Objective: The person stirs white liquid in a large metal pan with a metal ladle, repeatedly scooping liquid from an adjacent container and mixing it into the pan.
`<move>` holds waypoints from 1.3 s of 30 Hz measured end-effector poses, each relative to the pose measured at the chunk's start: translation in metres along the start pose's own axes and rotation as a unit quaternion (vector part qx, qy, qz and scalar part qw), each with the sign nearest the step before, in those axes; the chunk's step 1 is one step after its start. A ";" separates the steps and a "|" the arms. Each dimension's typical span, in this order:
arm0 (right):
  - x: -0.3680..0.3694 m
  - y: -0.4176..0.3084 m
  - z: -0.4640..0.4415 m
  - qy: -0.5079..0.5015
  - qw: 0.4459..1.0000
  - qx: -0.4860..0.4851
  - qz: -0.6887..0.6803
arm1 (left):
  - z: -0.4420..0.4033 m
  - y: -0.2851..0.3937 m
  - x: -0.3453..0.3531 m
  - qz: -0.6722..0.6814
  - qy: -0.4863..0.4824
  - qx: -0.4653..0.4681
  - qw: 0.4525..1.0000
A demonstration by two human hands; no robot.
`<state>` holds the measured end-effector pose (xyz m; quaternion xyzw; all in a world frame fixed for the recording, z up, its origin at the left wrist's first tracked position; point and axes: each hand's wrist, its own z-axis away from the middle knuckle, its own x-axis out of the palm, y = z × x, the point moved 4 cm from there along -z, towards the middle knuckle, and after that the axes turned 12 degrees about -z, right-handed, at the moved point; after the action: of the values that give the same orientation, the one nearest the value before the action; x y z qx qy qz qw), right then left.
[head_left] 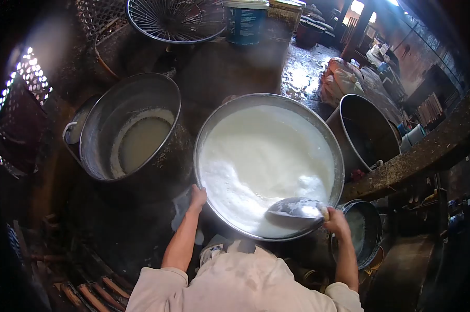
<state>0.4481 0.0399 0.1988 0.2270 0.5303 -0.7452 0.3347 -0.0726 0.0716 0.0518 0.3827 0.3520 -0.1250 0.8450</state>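
Note:
A wide metal basin [266,151] holds pale, milky liquid with white foam along its near side. My right hand [337,222] is closed round the handle of a metal scoop [296,208], at the basin's near right rim. The scoop's bowl lies at the liquid's surface, inside the rim. At the near left rim is my left hand [198,197], its fingers pressed together against the basin's outer edge. A greyish cloth or sheet hangs just below that hand; what it is cannot be made out.
Left stands a deep metal pot [102,122] with cloudy liquid. An empty-looking metal pot [367,130] is at the right, beside a wooden beam [427,153]. A smaller pot [375,234] sits lower right. Beyond are a wire rack [175,36], a bucket [243,23] and sacks [344,78].

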 end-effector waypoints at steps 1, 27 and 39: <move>-0.016 -0.003 -0.001 0.000 1.000 -0.001 0.000 | 0.000 0.000 0.000 0.013 0.005 -0.001 1.000; 0.139 0.008 -0.095 0.075 0.980 0.093 -0.160 | 0.001 0.002 -0.004 0.010 -0.028 -0.010 1.000; 0.215 -0.075 -0.038 -0.013 0.969 0.102 -0.224 | -0.006 0.000 -0.013 0.107 -0.153 -0.028 0.982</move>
<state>0.2480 0.0365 0.0849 0.1257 0.4846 -0.8540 0.1416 -0.0851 0.0753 0.0584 0.3703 0.1793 -0.0808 0.9078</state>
